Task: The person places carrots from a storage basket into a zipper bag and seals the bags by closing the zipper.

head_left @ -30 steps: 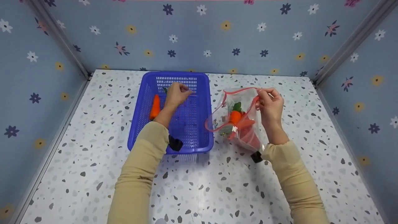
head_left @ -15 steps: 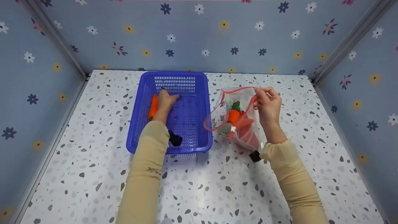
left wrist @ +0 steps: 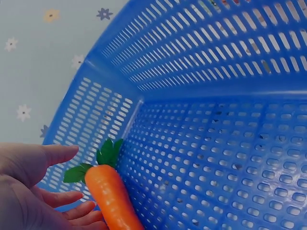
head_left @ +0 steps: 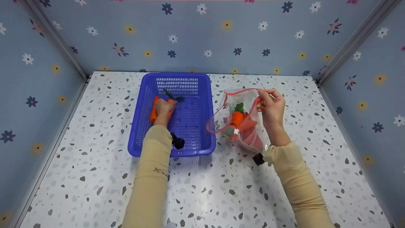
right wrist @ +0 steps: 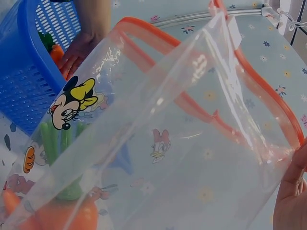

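My left hand is down inside the blue basket, over two orange carrots. One carrot lies along the left wall; the other carrot, with green leaves, shows right of the hand. In the left wrist view, thumb and fingers are spread apart beside the leafy carrot. My right hand pinches the red-trimmed rim of a clear zip bag, holding its mouth open. Inside the bag are a carrot with green leaves and reddish things, partly veiled by the plastic.
The basket and bag stand side by side on a speckled white table. Flower-patterned panels close off the back and both sides. Cartoon figures are printed on the bag.
My left hand has moved left and down in the basket, from above its middle to the carrots. The leafy carrot has come into sight. My right hand still holds the bag in place.
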Demonstrator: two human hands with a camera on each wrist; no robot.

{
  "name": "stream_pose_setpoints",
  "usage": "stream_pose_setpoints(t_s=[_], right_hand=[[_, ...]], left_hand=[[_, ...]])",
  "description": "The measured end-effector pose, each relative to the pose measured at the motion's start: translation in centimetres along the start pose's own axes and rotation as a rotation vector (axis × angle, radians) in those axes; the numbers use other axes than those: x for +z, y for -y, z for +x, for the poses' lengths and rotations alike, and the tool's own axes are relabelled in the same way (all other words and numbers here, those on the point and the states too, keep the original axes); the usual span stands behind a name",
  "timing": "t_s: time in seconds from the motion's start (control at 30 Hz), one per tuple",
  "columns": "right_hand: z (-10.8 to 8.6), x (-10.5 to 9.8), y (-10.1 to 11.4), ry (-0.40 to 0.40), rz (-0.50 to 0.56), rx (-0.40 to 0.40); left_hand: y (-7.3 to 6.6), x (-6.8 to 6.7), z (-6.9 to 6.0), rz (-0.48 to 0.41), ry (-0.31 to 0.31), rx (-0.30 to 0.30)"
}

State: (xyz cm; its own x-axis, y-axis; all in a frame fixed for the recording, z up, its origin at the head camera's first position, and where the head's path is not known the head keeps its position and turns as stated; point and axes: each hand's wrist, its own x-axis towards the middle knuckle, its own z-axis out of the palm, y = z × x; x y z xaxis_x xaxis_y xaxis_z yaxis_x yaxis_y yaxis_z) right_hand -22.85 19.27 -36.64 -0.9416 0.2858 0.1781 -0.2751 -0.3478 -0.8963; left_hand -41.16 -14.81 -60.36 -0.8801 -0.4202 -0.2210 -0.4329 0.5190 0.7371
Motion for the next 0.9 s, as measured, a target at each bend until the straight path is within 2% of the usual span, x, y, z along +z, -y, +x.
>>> stream_pose_setpoints(t_s=[0.1,0.2,0.23,0.27,0.3,0.37,0.4,0.43,0.47,0.5,0.53,0.6,0.63,0.67,0.7,0.73,0.77,0.8,0.83,0.9], right_hand=[[0.0,0.0,-0.1,-0.001,-0.004,0.0],[0.0,0.0,-0.1,0.006,0.006,-0.002],[-0.1,0.0,-0.1,0.01,0.012,-0.003],[-0.1,0.0,-0.2,0.014,0.017,-0.004],[-0.1,0.1,-0.2,0.018,0.025,-0.004],[-0.1,0.1,-0.2,0.023,0.041,-0.002],[-0.1,0.1,-0.2,0.026,0.047,-0.001],[-0.1,0.0,-0.2,0.024,0.049,-0.002],[-0.1,0.0,-0.2,0.022,0.05,-0.002],[-0.1,0.0,-0.2,0.019,0.052,0.0],[-0.1,0.0,-0.2,0.017,0.051,0.0],[-0.1,0.0,-0.2,0.014,0.045,0.0],[-0.1,-0.1,-0.2,0.013,0.043,0.001],[-0.1,-0.1,-0.2,0.012,0.041,0.004],[-0.1,-0.1,-0.2,0.013,0.041,0.004],[-0.1,-0.1,-0.2,0.014,0.038,0.002],[-0.1,-0.1,-0.2,0.016,0.037,0.001],[0.0,-0.1,-0.2,0.018,0.036,-0.002],[0.0,-0.2,-0.2,0.018,0.037,-0.003],[0.0,-0.1,-0.2,0.021,0.036,-0.007]], left_hand=[[0.3,0.2,0.0,-0.01,0.047,-0.041],[0.8,0.9,0.4,0.013,-0.002,-0.011],[1.0,1.0,0.5,0.018,0.009,-0.007],[1.2,1.1,0.8,0.013,0.051,-0.016],[1.4,1.4,1.1,0.028,0.028,-0.007],[1.4,1.7,1.2,0.043,0.022,-0.004],[1.3,1.6,1.1,0.052,0.041,-0.014],[1.4,1.8,1.1,0.057,0.035,-0.014],[1.3,1.7,1.1,0.054,0.075,-0.031],[1.4,2.1,1.2,0.068,0.024,-0.011],[1.8,2.6,1.8,0.078,0.014,-0.001],[3.4,4.6,4.2,0.082,0.03,-0.002],[5.1,6.6,7.1,0.086,0.031,-0.005],[6.4,8.0,9.2,0.084,0.05,-0.017],[7.4,9.4,10.7,0.091,0.028,-0.009],[7.9,9.9,11.6,0.093,0.051,-0.022],[8.0,10.0,11.7,0.093,0.066,-0.037],[7.6,9.6,11.0,0.092,0.064,-0.039],[6.9,8.9,9.7,0.099,0.059,-0.043],[3.8,5.4,4.4,0.093,0.064,-0.035]])
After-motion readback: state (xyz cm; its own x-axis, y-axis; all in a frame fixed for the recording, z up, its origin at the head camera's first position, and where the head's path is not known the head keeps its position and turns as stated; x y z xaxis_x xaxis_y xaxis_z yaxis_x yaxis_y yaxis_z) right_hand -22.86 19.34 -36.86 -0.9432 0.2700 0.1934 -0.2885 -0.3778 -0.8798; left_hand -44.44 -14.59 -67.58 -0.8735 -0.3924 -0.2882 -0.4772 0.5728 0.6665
